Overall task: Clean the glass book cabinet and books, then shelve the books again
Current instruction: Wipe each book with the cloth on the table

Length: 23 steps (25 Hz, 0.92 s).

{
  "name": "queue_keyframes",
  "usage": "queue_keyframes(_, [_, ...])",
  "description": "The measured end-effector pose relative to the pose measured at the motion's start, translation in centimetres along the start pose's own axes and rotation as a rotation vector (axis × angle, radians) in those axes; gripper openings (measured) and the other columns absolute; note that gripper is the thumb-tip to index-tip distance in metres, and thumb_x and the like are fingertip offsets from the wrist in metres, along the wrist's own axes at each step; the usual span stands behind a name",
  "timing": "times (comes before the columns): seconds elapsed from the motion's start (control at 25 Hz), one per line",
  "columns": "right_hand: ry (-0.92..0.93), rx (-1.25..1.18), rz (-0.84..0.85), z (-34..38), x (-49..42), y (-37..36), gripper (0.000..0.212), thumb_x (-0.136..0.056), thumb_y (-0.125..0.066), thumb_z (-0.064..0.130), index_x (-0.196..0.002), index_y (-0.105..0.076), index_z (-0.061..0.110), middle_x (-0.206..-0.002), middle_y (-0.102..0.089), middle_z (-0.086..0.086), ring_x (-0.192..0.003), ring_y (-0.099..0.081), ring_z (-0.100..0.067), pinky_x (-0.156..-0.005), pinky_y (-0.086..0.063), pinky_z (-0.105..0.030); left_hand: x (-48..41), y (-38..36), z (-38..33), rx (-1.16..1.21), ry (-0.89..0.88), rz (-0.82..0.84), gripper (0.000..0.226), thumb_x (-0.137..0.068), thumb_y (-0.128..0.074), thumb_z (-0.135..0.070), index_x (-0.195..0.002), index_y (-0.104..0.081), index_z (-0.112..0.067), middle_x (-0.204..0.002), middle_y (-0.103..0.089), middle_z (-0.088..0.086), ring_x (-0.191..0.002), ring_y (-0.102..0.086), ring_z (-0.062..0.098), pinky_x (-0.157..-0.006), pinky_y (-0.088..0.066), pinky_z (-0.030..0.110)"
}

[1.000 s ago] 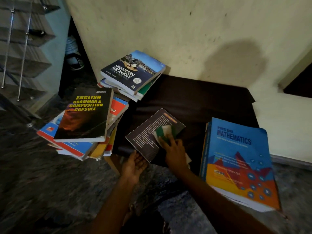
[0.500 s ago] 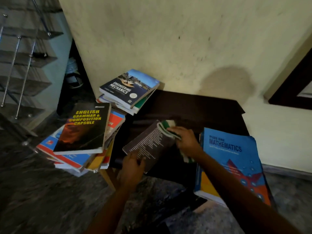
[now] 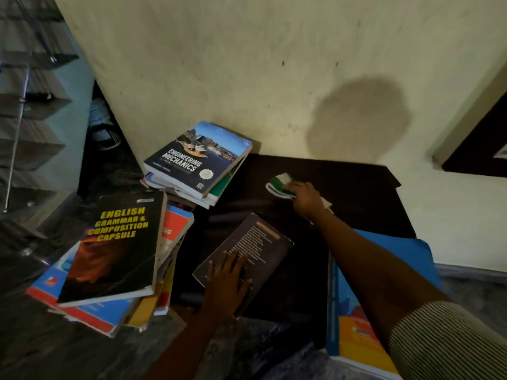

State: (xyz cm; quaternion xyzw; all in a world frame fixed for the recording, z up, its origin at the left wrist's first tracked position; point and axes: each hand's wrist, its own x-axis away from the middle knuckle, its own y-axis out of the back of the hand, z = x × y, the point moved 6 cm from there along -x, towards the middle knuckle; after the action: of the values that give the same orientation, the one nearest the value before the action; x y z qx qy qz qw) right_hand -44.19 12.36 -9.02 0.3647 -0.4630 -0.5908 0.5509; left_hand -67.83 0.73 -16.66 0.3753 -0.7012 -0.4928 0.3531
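Book (image 3: 255, 242) lies flat on counter (image 3: 356, 182), back cover up. Left grip (image 3: 229, 281) presses its near end, fingers straight and spread. Right grip (image 3: 307, 200) clutches cloth (image 3: 281, 185) on counter, beyond book, to its right. Grammar stack (image 3: 118, 242) left of book, blue textbook (image 3: 351, 325) right.

Book stacks (image 3: 109, 256) left; cloth (image 3: 279, 185) behind middle book (image 3: 255, 242).
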Motion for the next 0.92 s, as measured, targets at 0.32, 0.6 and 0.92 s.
queue_keyframes(0.32, [-0.48, -0.81, -0.086, 1.3, 11.5, -6.7, 0.046, -0.093, -0.052, 0.016, -0.137, -0.043, 0.009, -0.14, -0.045, -0.013, -0.125, -0.044, -0.025, -0.108, -0.033, -0.039, 0.3, -0.9, 0.7, 0.126, -0.012, -0.065, 0.059, -0.097, -0.019, -0.054, -0.128, -0.055, -0.019, -0.131, -0.058, 0.009, -0.126, -0.037, 0.028, -0.089, -0.036, 0.065])
queue_keyframes(0.6, [-0.676, -0.812, -0.052, 4.5, 13.5, -9.5, 0.05, -0.089, -0.059, 0.022, -0.133, -0.043, 0.005, -0.13, -0.053, -0.015, -0.116, -0.052, -0.03, -0.092, -0.042, -0.034, -0.2, -0.2, 1.3, 0.437, 0.055, -0.039, 0.068, -0.082, -0.034, -0.055, -0.134, -0.049, -0.015, -0.15, -0.033, 0.01, -0.143, -0.018, 0.031, -0.116, -0.006, 0.051])
queue_keyframes(0.92, [-0.384, -0.57, 0.152, 1.9, 18.8, -0.3, 0.039, -0.095, -0.052, 0.024, -0.133, -0.051, 0.02, -0.134, -0.051, 0.002, -0.123, -0.046, -0.012, -0.095, -0.032, -0.016, -1.0, 1.3, -7.7, 1.061, 0.059, 0.16, 0.032, -0.092, -0.055, -0.007, -0.124, -0.053, -0.006, -0.13, -0.052, 0.012, -0.12, -0.049, 0.022, -0.091, -0.037, 0.014])
